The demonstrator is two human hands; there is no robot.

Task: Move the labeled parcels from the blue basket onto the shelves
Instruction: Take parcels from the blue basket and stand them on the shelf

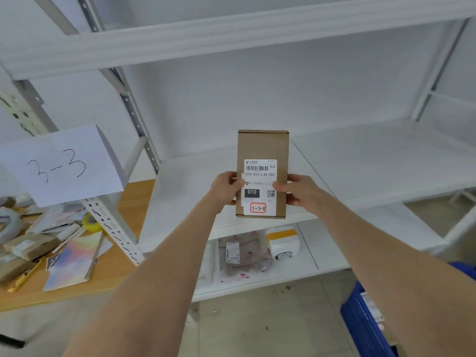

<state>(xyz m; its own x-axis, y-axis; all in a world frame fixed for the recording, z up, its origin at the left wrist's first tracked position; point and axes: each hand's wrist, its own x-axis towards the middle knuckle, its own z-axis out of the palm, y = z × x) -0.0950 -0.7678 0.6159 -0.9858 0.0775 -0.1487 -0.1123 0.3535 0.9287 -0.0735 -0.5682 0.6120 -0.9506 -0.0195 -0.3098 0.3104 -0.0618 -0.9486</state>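
Note:
I hold a brown cardboard parcel point(262, 148) upright in front of the white shelf point(360, 161), its white shipping label facing me with "3-3-8" written in a red frame. My left hand point(225, 190) grips its left edge and my right hand point(298, 189) grips its right edge, thumbs on the label. The parcel's lower edge is level with the shelf's front lip; whether it touches the shelf I cannot tell. The blue basket point(365, 323) stands on the floor at the lower right, partly hidden by my right forearm.
A paper sign reading "3-3" point(61, 163) hangs on the shelf post at left. The lower shelf point(329, 251) holds a patterned bag parcel point(242, 253) and a white-and-orange box point(283, 243). A wooden table point(121, 274) at left carries several parcels and papers.

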